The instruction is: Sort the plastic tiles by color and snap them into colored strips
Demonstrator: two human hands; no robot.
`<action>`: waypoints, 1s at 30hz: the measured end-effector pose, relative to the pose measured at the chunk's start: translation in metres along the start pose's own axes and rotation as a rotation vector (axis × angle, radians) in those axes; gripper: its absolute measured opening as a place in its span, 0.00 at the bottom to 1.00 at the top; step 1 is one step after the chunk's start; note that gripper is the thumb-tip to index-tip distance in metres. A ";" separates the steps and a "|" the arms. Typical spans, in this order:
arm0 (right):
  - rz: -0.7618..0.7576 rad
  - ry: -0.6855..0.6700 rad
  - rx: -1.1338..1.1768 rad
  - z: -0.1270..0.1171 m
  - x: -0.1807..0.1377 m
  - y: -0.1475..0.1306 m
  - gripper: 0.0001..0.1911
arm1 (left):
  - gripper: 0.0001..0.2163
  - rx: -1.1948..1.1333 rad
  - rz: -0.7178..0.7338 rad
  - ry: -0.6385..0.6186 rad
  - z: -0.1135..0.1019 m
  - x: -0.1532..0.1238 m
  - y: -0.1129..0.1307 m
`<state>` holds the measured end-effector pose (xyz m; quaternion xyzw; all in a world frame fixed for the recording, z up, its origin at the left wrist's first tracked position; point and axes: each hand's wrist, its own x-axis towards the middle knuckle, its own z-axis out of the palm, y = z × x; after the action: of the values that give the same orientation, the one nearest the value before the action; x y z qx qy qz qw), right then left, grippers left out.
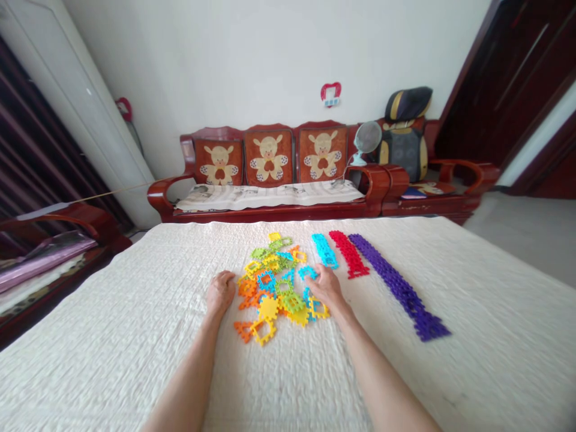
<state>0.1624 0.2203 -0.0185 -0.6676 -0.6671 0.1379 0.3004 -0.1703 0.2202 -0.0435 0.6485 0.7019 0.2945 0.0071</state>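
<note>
A loose pile of flat plastic interlocking building pieces with notched edges lies between my hands, with a yellow piece [269, 308], a green piece [294, 302] and an orange piece [243, 330] among them. My right hand [328, 285] is at the pile's right side, its fingers closed on a blue interlocking piece [308, 272]. On the left, my left hand [220, 293] rests on the cloth beside the pile with its fingers curled in; no piece shows in it. Right of the pile lie a light-blue row [324, 251], a red row [348, 254] and a long purple row [396, 284] of pieces.
A cream quilted cloth [112, 336] covers the table. Beyond its far edge stands a wooden sofa [270, 215] with bear-patterned cushions. A small fan [368, 138] and a chair with a dark massage cushion [404, 153] are at the right. Another wooden seat [85, 219] is at the left.
</note>
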 end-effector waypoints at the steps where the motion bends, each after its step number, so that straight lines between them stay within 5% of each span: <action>1: 0.019 -0.008 -0.022 0.000 -0.003 -0.004 0.27 | 0.16 0.007 0.002 -0.005 -0.001 0.000 0.001; 13: 0.062 -0.032 -0.177 -0.001 -0.005 -0.019 0.29 | 0.19 0.097 -0.027 -0.033 -0.011 -0.005 0.013; 21: 0.054 0.002 -0.165 0.002 -0.005 -0.014 0.27 | 0.18 0.148 -0.145 -0.125 -0.009 0.035 0.023; 30: 0.074 -0.065 -0.208 -0.003 0.008 -0.007 0.25 | 0.17 -0.050 -0.208 0.052 0.012 0.031 0.016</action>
<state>0.1589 0.2264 -0.0104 -0.7146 -0.6622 0.1004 0.2021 -0.1555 0.2536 -0.0351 0.5640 0.7578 0.3262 0.0354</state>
